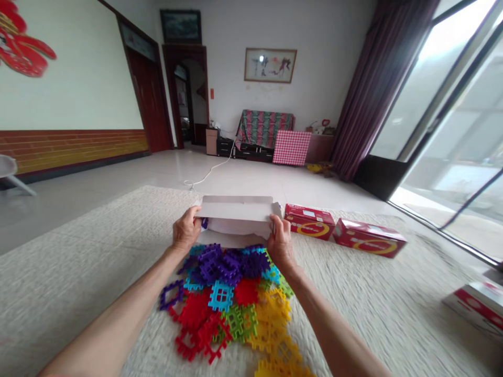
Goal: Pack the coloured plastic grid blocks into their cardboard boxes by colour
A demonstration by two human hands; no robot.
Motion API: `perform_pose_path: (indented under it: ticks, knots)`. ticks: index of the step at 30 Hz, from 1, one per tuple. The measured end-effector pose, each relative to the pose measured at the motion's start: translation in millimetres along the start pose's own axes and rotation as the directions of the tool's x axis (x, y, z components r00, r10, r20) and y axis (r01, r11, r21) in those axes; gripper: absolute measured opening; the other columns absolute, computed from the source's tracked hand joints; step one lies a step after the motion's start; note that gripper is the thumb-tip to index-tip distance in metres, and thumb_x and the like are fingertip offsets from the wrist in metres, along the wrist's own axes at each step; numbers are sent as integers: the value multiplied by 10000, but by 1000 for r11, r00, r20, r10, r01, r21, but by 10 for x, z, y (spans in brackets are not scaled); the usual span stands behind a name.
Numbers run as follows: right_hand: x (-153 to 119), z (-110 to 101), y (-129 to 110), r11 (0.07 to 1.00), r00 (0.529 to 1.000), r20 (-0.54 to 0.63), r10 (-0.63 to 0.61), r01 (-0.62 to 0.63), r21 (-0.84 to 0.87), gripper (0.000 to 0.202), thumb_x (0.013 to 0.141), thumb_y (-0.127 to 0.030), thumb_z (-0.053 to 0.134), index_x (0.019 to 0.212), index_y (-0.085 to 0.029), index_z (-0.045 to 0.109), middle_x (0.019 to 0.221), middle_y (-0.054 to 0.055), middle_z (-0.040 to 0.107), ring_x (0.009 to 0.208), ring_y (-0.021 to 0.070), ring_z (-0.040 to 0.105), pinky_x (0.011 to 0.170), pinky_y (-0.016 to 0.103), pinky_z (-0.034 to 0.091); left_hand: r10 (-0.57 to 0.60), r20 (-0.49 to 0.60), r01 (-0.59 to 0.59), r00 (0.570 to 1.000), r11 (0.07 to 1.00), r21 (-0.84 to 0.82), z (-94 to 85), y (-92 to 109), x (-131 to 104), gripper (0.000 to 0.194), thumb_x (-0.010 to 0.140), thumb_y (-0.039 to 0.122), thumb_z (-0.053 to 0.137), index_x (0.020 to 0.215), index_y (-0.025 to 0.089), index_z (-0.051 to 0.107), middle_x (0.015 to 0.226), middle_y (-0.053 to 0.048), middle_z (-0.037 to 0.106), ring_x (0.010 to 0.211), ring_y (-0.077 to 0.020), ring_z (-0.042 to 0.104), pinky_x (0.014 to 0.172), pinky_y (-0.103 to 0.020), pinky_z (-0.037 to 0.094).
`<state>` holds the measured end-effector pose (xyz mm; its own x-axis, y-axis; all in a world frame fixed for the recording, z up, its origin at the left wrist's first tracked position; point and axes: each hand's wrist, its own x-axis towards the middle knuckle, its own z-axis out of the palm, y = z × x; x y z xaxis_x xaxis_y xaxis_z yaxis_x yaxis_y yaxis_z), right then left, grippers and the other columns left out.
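An open cardboard box [238,207], its pale inside showing, is held between my two hands above the rug. My left hand [186,229] grips its left edge, and my right hand [281,240] grips the right edge. Just below and nearer to me lies a loose heap of interlocking plastic pieces. Purple pieces [220,264] are at the top of the heap, right by the box opening, with light blue pieces [220,296] among them. Red pieces [194,310] spread at the left, green pieces [240,320] in the middle, and yellow pieces [273,317] on the right.
Two red boxes [309,222] [369,237] stand on the cream rug [133,230] to the right of my right hand. Another red and white box [477,309] is at the far right. A white cable [212,170] runs over the floor toward a low cabinet [251,153].
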<state>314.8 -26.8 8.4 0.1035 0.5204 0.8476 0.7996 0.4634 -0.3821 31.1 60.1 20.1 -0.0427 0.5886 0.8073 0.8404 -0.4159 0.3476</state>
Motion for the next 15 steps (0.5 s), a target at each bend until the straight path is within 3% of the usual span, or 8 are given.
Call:
perform_pose_path:
  ticks: [6,11,15]
  knots:
    - [-52,40,7,999,999,-38,31,-32,-15,577,775,-21,379,1302,-251,416,1105,81,433,1030,215,494,922,431,468,-37,-10,37,999,999,-1,-16,64,5,358,788,143,515,1131,191,605,1040,-67,721,928,-227,680,794,-280,485]
    - [-207,71,34,994,994,-19,112,-112,4,631,720,13,369,1286,-260,417,1061,77,451,963,213,519,887,439,487,10,115,-9,993,1000,-11,-49,198,52,396,763,111,522,1145,190,594,1057,-70,710,940,-229,670,807,-287,495]
    - [-179,-40,-27,994,992,-63,106,-106,6,624,711,13,384,1275,-250,431,1057,82,453,977,223,509,901,459,473,47,110,-44,993,999,-24,-193,296,94,399,773,96,508,1152,195,583,1088,-67,693,976,-218,657,846,-279,488]
